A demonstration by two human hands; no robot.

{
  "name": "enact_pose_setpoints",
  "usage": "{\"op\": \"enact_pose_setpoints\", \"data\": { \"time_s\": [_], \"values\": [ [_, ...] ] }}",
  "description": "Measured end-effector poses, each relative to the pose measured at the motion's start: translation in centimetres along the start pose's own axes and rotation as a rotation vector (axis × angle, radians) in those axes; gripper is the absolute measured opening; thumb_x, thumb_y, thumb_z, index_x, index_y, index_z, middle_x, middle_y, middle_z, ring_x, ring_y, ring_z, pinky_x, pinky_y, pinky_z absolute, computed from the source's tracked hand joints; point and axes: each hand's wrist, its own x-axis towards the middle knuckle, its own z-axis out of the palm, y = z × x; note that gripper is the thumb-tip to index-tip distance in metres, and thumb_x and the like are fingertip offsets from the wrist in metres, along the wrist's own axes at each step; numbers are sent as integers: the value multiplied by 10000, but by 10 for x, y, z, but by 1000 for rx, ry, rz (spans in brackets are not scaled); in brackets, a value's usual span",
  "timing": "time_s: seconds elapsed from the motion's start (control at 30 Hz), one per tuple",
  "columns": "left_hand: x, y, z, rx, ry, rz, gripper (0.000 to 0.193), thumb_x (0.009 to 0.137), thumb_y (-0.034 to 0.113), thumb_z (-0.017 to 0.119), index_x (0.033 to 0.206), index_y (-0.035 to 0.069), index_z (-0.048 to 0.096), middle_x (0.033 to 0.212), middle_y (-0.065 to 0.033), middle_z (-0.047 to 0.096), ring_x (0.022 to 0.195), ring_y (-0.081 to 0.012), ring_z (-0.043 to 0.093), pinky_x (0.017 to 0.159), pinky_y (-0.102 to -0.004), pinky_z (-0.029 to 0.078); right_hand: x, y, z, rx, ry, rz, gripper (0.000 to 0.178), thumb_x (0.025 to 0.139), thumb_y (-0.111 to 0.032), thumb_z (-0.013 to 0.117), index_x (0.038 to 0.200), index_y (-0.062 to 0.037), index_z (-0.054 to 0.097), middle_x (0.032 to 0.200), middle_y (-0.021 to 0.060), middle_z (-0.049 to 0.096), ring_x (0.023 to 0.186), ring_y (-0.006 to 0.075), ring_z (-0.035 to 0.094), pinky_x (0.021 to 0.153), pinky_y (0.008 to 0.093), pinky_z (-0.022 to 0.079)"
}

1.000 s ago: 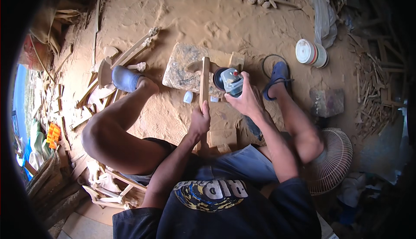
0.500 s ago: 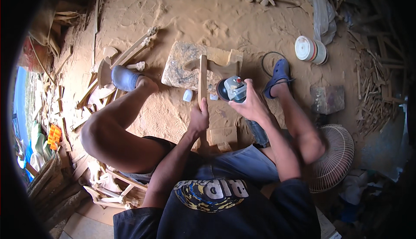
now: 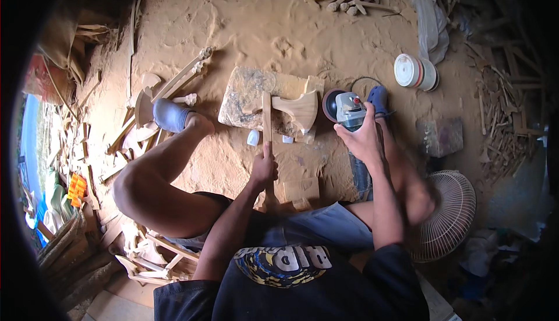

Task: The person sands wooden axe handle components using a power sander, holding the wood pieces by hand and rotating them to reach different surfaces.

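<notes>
Here, your left hand [image 3: 265,168] is gripping a pale, axe-shaped wooden piece [image 3: 286,107] by its straight handle [image 3: 267,122], its flared head extending over a mottled tan rectangular block [image 3: 234,101]. Your right hand [image 3: 362,137] is holding a grey-and-teal power grinder [image 3: 350,110], whose round dark disc [image 3: 331,105] is facing the flared edge, just apart. A white lidded tub [image 3: 416,72] is sitting farther right.

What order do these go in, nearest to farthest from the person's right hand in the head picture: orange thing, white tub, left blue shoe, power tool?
From the right hand:
1. Power tool: held in it.
2. White tub: above, to the right.
3. Left blue shoe: well over to the left.
4. Orange thing: far left, lower down.
</notes>
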Motion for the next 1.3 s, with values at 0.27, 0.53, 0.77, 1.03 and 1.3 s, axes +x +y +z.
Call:
{"op": "enact_pose_setpoints", "data": {
  "time_s": [0.27, 0.53, 0.77, 1.03, 1.3],
  "values": [
    [-1, -2, 8, 265, 127, 254, 258, 1015, 241, 632, 1136, 19, 575, 650, -15, 514, 499, -121, 504, 426, -315, 427, 9, -17, -35, 124, 207, -42, 945, 783, -260, 892, 1494, 27, 340, 1265, 242, 632, 1165, 331, 643, 1035, 437, 494],
    [-12, 19, 8, -78, 117, 355, 278, 961, 77, 626, 1233, 60, 570, 680, 23, 496, 486, -85, 463, 398, -284, 363, 17, -22, -64, 631, 276, -110, 781, 817, -88, 873, 1417, 35, 388, 1144, 136, 645, 944, 194, 670, 874, 347, 558],
    [-32, 47, 24, -157, -12, 473, 92, 950, 50, 617, 979, 89, 539, 646, 40, 475, 456, -72, 433, 398, -267, 340, -10, -16, -120, 1120, 245, 24, 496, 919, -173, 773, 1330, -33, 533, 1031, 108, 683, 798, 220, 693, 726, 380, 603],
    [-56, 82, 25, -298, -798, 239, 131, 928, 150, 627, 992, 80, 536, 760, -19, 485, 679, -147, 523, 621, -332, 491, -40, 7, -165, 1529, 186, -173, 464, 993, -399, 653, 1224, -10, 553, 1103, 122, 622, 938, 258, 610, 819, 410, 551],
    [-92, 83, 34, 186, -321, 300, 235, 987, 259, 678, 975, 42, 589, 669, 0, 526, 530, -111, 510, 486, -302, 430, -61, 25, -148, 1576, 250, -119, 481, 1014, -450, 605, 1201, -11, 545, 1080, 111, 611, 930, 250, 583, 797, 386, 525]
  ]
}}
